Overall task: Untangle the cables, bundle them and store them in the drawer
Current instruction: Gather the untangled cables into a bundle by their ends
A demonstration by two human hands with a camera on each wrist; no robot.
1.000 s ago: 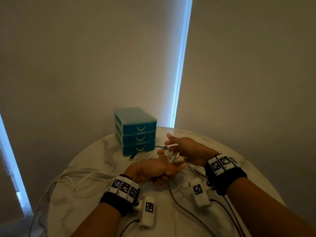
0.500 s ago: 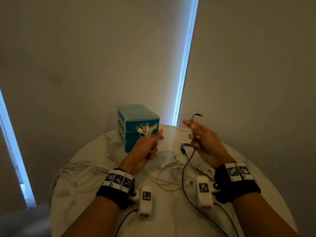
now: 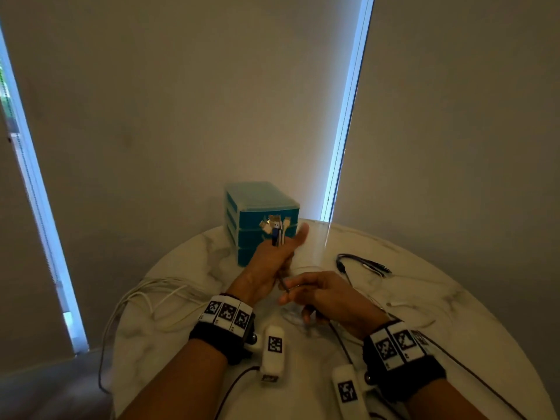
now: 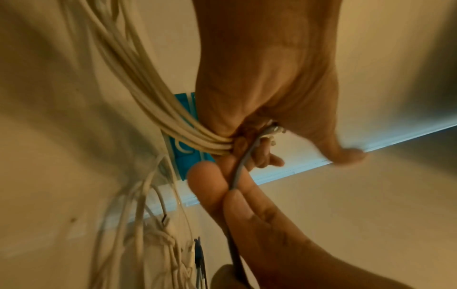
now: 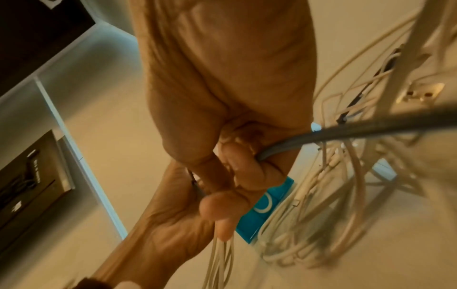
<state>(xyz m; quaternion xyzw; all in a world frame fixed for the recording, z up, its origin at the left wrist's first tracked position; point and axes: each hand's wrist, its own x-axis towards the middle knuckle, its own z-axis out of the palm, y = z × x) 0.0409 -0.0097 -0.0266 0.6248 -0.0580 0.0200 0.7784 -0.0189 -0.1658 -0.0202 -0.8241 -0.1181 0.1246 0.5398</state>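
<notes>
A: Where are the white cables (image 4: 158,109)?

B: Clamped in the left hand (image 3: 269,268). Its fingers (image 4: 265,156) are curled round the bunch, and the plugs (image 3: 276,225) stick up above the fist, in front of the blue drawer unit (image 3: 257,207). The thumb points away from the rest of the hand.

A: And the other ends?

B: They trail off the left side of the tabletop (image 3: 424,298) in loose loops.

A: What about the right hand (image 3: 330,298)?

B: Just beside the left, lower down. It pinches a grey cable (image 4: 243,162) between thumb and forefinger, right below the left fist (the grey cable runs up into that fist with the white ones). From the right wrist view the same cable (image 5: 346,133) passes under the curled fingers (image 5: 247,166) and out to the side.

A: Anything else lying around?

B: A black cable (image 3: 360,263) rests on the tabletop, right of the drawer unit, apart from both hands.
</notes>
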